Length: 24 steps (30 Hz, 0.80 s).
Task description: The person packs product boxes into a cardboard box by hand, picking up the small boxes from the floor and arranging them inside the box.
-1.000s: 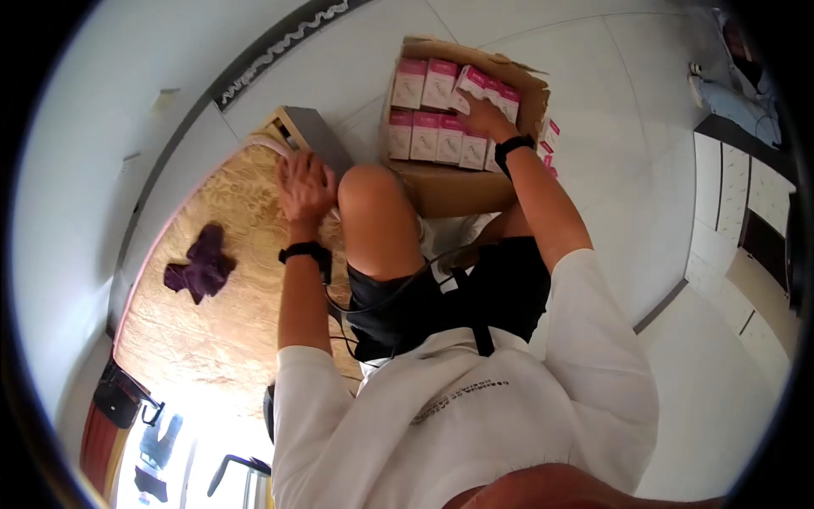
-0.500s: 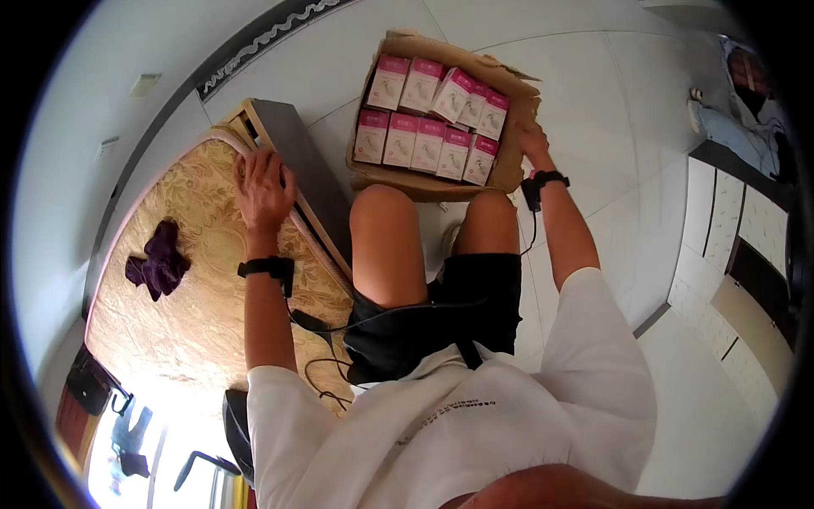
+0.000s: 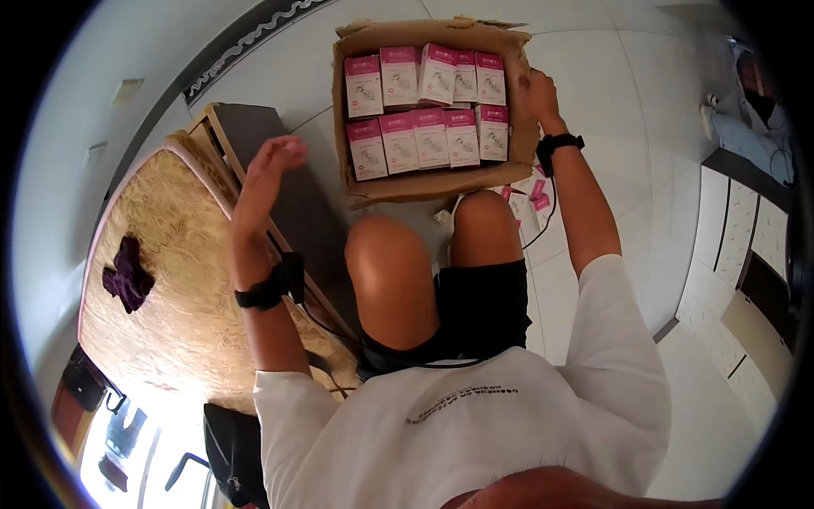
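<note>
An open cardboard box stands in front of my knees, holding two rows of pink-and-white cartons. One carton in the upper row sits higher than its neighbours and leans a little. At the box's right side, my right hand has its fingers closed on the cardboard wall. My left hand is raised near the bed's corner, left of the box, touching nothing; its fingers are partly curled and apart. Both wrists wear black bands with devices.
A bed with a gold patterned cover lies at the left, a dark purple cloth on it. More pink-and-white cartons lie on the floor right of my knee. A black bag is at lower left. White cabinets stand at the right.
My right hand has left the cartons for the box's right wall. The box has shifted left and turned slightly. My left hand has lifted off the bed. The floor cartons show again beside my knee.
</note>
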### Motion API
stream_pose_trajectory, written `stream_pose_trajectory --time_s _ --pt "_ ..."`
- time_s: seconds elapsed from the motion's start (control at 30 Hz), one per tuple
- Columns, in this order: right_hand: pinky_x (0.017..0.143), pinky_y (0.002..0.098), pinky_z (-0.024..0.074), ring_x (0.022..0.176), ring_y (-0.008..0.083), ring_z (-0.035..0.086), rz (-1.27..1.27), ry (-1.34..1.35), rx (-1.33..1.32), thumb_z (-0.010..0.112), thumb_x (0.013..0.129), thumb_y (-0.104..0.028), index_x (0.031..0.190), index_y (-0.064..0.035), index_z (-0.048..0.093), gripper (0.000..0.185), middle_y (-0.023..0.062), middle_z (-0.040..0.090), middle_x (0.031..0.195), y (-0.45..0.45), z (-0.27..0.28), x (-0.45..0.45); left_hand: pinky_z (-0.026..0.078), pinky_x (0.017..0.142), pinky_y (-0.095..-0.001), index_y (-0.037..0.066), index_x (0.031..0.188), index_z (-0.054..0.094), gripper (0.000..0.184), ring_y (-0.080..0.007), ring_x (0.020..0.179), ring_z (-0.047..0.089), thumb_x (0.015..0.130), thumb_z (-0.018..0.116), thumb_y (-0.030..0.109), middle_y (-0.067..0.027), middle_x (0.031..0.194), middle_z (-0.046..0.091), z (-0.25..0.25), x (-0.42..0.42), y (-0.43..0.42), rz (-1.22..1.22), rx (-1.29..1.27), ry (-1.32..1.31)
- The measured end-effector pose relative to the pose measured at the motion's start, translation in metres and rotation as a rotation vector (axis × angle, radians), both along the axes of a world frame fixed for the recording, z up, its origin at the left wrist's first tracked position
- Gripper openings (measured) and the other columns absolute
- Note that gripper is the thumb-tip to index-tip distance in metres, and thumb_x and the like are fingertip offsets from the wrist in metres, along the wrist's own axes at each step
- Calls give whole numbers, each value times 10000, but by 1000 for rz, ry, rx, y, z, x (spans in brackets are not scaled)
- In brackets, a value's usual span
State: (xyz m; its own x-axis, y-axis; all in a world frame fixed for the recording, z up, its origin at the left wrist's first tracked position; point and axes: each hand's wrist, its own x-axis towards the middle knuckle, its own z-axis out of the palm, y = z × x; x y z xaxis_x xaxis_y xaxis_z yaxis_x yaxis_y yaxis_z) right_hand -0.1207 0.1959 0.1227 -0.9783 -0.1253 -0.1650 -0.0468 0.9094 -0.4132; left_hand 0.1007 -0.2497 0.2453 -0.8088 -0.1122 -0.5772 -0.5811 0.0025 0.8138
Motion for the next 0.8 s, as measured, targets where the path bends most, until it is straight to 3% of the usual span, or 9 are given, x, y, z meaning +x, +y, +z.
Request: stream_pose_trajectory --time_s 0.13,0.2,0.3,0.43,0.5,0.53,0.6,0.67,0.8 --pt "751 480 491 865 473 611 69 30 86 537 899 -210 888 72 609 291 316 626 880 16 -10 -10 423 907 -308 38 1205 562 352 -173 1098 551 968 532 295 -65 1145 605 -19 11 31 230 53 41" --pt "775 473 492 886 473 608 95 60 11 527 902 -243 965 51 611 312 309 627 892 17 -18 -10 415 928 -304 25 1215 558 367 -167 1087 548 967 540 295 -74 1145 603 -45 20 43 19 -182 9" --pt "808 483 489 933 477 594 85 83 175 525 899 -277 1076 23 597 355 298 631 944 14 -29 -8 406 949 -315 51 1229 562 352 -181 1094 545 961 556 279 -68 1143 602 -71 34 48 -118 -119 46" --pt "817 480 497 949 467 596 107 -72 143 524 896 -318 1130 -12 589 391 285 636 986 5 -8 -2 402 965 -306 72 1254 557 345 -180 1113 538 966 561 262 -66 1167 600 -41 31 63 -147 -221 83" --pt "785 486 519 903 417 630 212 447 509 532 878 -316 1037 -1 610 361 250 654 957 -1 7 12 450 844 -314 62 1245 560 366 -171 973 564 953 578 283 -86 1100 634 -39 34 64 -155 -220 195" --pt "785 486 519 903 417 630 215 440 509 532 878 -316 1037 -1 610 361 250 654 957 -8 24 13 450 844 -314 62 1245 560 366 -171 973 564 953 578 283 -86 1100 634 -35 37 66 -155 -218 188" --pt "768 500 494 925 373 634 429 548 245 627 814 -364 983 -41 625 365 215 665 880 -40 68 11 453 847 -313 86 1241 569 349 -162 1020 560 954 581 284 -85 1114 633 -26 37 69 -132 -155 224" --pt "802 501 474 922 366 632 560 383 11 623 790 -365 985 -50 636 370 205 667 876 -72 87 21 445 867 -307 77 1240 568 350 -161 1046 554 955 581 279 -84 1124 631 -26 39 67 -173 -176 214" --pt "869 503 433 915 352 629 616 57 -38 617 743 -366 988 -68 656 388 186 672 870 -127 26 23 370 1014 -319 81 1301 532 380 -164 1171 515 987 523 296 -68 1262 570 -15 37 67 -246 -184 187"
